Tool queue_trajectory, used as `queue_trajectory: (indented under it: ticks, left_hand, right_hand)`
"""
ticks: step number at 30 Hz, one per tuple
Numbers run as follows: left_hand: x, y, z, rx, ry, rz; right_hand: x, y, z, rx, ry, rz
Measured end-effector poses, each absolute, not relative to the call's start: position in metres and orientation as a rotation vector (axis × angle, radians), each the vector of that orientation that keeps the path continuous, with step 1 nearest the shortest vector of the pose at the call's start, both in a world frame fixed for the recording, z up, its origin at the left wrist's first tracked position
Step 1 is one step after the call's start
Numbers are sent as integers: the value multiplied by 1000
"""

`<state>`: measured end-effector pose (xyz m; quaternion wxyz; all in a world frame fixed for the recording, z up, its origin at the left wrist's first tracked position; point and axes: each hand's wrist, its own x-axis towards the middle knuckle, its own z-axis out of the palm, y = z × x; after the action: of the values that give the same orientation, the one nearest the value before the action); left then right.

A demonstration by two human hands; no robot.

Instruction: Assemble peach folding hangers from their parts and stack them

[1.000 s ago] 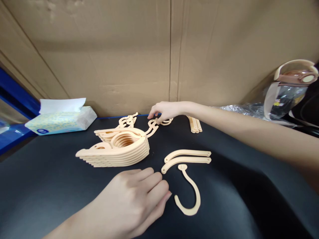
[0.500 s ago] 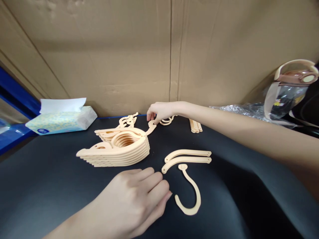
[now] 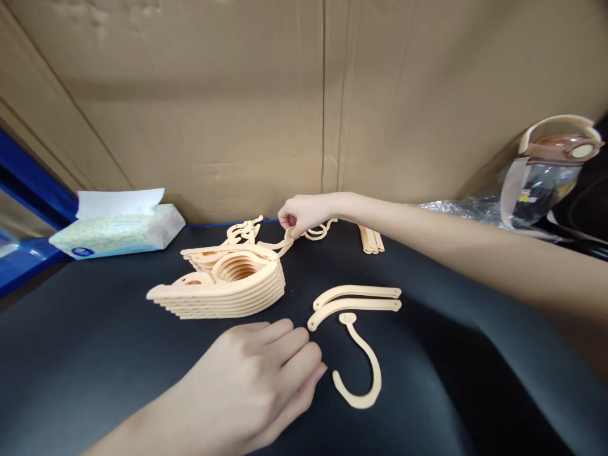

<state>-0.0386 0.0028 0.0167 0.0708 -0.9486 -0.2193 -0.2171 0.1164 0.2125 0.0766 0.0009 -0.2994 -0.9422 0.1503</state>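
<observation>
At the back of the table, my right hand [image 3: 297, 214] pinches a beige curved hanger part [image 3: 275, 245] between thumb and fingers. The part lies low beside the stack of beige folded plastic hangers [image 3: 237, 301]; my fingertips hide one end. My left hand [image 3: 270, 373] rests in front of the stack, knuckles up and fingers curled together, with nothing showing in it. Two beige hanger arms [image 3: 356, 301] lie side by side to its right. Just below them, a beige hook [image 3: 375, 367] lies flat with its round end toward the arms.
Behind the stack is a small pile of hanger parts [image 3: 244, 231]. More curved pieces [image 3: 318, 233] and a bundle of straight arms [image 3: 370, 240] lie near the back edge. A tissue pack [image 3: 118, 231] is at left; clear plastic wrap [image 3: 465, 209] and a bottle [image 3: 546, 183] are at right.
My right fingertips have closed on the hanger part, which now shows turned, with a thin curve reaching left. My left hand and the laid-out pieces stay in place.
</observation>
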Motion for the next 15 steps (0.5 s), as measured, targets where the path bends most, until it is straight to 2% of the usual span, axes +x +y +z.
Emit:
queue_trajectory:
  ticks: [6,11,15]
  left_hand:
    - [-39,3,17,-2852,-654,-648]
    - [-38,1,23,-2835,-643,-658]
    - [-37,1,25,-2814,-639,-691]
  right_hand:
    - [142,208,102,-930,-2840,689]
    - [184,191,120,-945,-2709,738]
    - [226,150,118,-1034,-2497,999]
